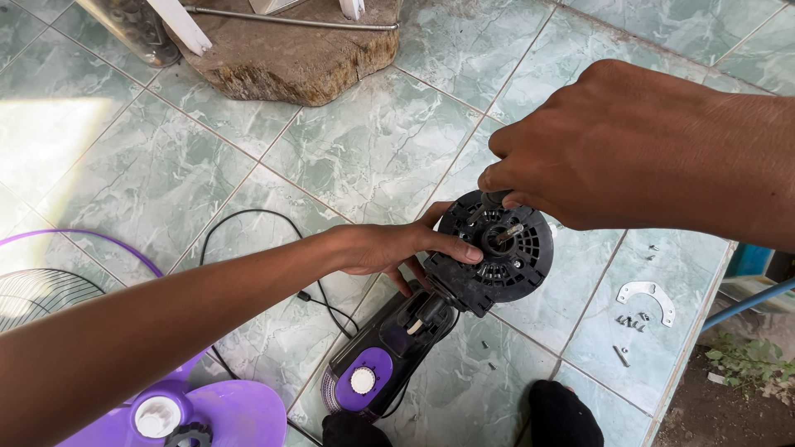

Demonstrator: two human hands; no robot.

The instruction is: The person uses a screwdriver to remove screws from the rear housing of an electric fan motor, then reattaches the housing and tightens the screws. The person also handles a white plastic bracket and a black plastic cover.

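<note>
Midway: left hand [383, 248] grips black fan motor [494, 252]; right hand [571, 153] pinches screwdriver [489, 204] there. Grille [41, 294], blade [236, 414], loose screws [633, 321] already off.

The motor housing [497, 252] is matt black plastic with a bare metal shaft; the fan body [389, 348] near it adds glossy purple plastic. The floor tiles [149, 165] are polished green marble-look. The far slab [290, 54] is rough wood, perhaps stone
</note>
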